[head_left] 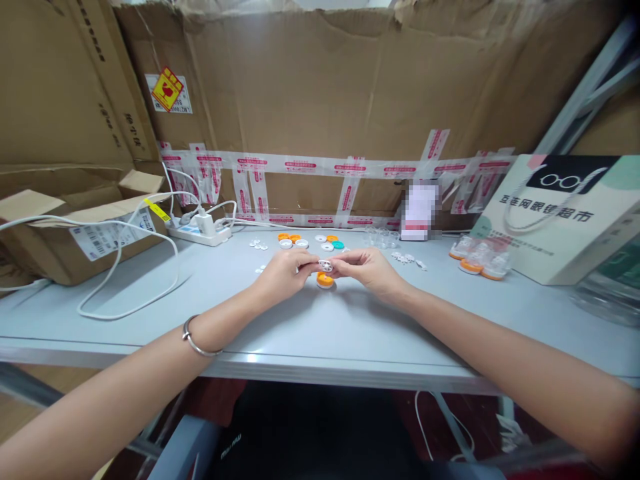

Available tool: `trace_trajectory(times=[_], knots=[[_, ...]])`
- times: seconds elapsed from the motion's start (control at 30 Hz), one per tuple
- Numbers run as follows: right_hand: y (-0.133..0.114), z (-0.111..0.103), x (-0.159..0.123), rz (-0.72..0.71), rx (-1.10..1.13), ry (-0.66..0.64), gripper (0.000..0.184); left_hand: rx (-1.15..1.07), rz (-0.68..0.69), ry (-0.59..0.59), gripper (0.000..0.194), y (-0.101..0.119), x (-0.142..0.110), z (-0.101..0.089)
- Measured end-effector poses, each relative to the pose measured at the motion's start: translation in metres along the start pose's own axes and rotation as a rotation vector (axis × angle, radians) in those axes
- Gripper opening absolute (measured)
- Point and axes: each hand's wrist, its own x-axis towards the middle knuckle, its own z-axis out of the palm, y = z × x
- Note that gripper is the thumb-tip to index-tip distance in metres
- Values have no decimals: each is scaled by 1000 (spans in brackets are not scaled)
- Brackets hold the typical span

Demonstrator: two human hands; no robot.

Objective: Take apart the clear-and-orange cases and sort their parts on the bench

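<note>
A big brown cardboard sheet (300, 87) stood behind the gray table (200, 333). Over the table, the left hand (280, 275) and right hand (377, 272) were close together. Each had its thumb and fingertips pinched shut on one side of the small white piece (326, 265). It was held up between them, just past the orange and white round piece (325, 281), which sat on the table. A soft, even pinch seemed best, with both hands low and steady. Squeezing too hard on one side could have tipped it or made it pop out.
</note>
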Motion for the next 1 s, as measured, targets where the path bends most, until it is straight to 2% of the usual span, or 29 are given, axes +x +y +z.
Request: trace_trajectory(times=[0.13,0.3,0.43,0.7,1.0], knots=[[0,2,1,-8,31,42,27,71,30,15,15,-2,1,0],[1,5,3,28,140,107,27,350,235,118,18,1,1,1],[2,6,4,48,160,93,24,517,335,105,17,5,1,2],[3,9,3,44,244,109,22,499,321,100,18,4,0,8],[1,8,3,155,365,91,12,411,302,111,20,3,0,7]])
